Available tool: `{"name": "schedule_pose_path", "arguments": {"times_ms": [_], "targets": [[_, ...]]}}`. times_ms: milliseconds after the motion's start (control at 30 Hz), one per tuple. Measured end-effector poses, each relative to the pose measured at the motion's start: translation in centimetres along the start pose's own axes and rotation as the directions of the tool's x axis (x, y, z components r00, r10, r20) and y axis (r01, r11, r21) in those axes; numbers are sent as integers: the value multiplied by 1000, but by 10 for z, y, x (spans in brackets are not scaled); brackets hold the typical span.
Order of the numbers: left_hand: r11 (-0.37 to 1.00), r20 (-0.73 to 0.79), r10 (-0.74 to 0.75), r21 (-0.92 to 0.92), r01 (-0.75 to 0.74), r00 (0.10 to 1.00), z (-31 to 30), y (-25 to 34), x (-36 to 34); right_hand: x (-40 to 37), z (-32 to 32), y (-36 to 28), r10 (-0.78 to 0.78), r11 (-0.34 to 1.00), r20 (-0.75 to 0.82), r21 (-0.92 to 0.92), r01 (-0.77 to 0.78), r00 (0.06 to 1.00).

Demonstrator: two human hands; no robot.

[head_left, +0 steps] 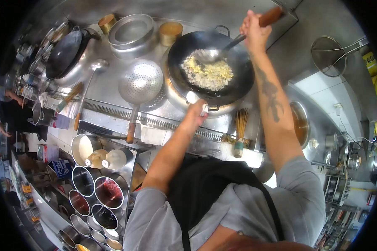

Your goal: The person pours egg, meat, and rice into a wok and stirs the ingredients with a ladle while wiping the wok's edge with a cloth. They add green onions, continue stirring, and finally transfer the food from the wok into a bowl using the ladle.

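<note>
Two things are held tight: white cloth [192, 97] in the left grip [195, 112], by the wok [241, 79], and a ladle [234, 42] in the right grip [256, 34].

the right forearm [270, 96] is tattooed, the shirt [247, 209] grey, the apron [201, 182] black.

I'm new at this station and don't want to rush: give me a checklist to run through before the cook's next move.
1. Left hand padded at the wok: ok, it holds a white cloth at the near rim.
2. Right hand on the ladle: ok, fingers closed around its handle.
3. Ladle bowl inside the wok: ok, among the pale yellow and white food.
4. Free space just left of the wok: not ok, a perforated strainer lies there.
5. Flame under the wok: cannot tell, hidden from this view.
</note>
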State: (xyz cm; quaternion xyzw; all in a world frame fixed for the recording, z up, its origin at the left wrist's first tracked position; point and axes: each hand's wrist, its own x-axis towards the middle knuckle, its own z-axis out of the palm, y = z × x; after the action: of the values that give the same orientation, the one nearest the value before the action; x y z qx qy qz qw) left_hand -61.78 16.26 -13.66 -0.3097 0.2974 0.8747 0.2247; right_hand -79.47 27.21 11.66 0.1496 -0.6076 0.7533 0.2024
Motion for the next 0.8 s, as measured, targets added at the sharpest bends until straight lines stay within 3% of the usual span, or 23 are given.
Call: {"name": "schedule_pose_path", "arguments": {"times_ms": [67, 167, 267, 367, 467, 500, 567, 600, 633, 667, 700, 767, 800], "targets": [[1000, -15, -27, -9, 27, 1000, -1, 0, 4, -27, 2, 20, -3, 1000, 17, -18, 3, 1000], [1000, -12, -25, -15, 25, 1000, -2, 3, 2, -19, 10, -4, 42, 998, 14, -40, -41, 999], [1000, -34, -8, 11, 9, 999, 3, 7, -3, -45, 11, -13, -49, 992, 8, 119, 47, 999], [999, -4, -37, 7, 37, 999, -1, 3, 3, -50, 12, 3, 112, 990, 181, 65, -125, 977], [999, 0, -35, 11, 35, 999, 2, 8, 2, -54, 20, -57, 79, 993, 131, -95, -66, 988], [999, -13, -36, 13, 36, 999, 2, 6, -1, -60, 12, -65, 53, 997, 142, -71, -43, 988], [1000, 41, -11, 23, 10, 999, 0, 0, -1, -62, -2, -35, 158, 980, 21, -128, -154, 987], [996, 180, 79, -44, -72, 981, -3, -15, -16, -48, -15, -25, 169, 963, 29, -216, -159, 985], [999, 140, 28, -36, -23, 990, 3, -27, -47, -22, -30, -15, 178, 941, 48, -299, -156, 983], [999, 89, -31, -23, 33, 996, 10, -37, -94, 17, -65, -16, 271, 788, 91, -593, -167, 958], [996, 46, -83, -7, 84, 995, 21, -39, -134, -7, -34, -74, 281, 925, -27, -260, -278, 959], [989, 22, -134, 72, 132, 991, 41, -35, -186, 20, -57, -87, 156, 988, -73, 11, -156, 985], [991, 23, -133, 16, 132, 991, 33, -36, -174, 18, -61, -82, 101, 994, -121, -23, -104, 988]]}}
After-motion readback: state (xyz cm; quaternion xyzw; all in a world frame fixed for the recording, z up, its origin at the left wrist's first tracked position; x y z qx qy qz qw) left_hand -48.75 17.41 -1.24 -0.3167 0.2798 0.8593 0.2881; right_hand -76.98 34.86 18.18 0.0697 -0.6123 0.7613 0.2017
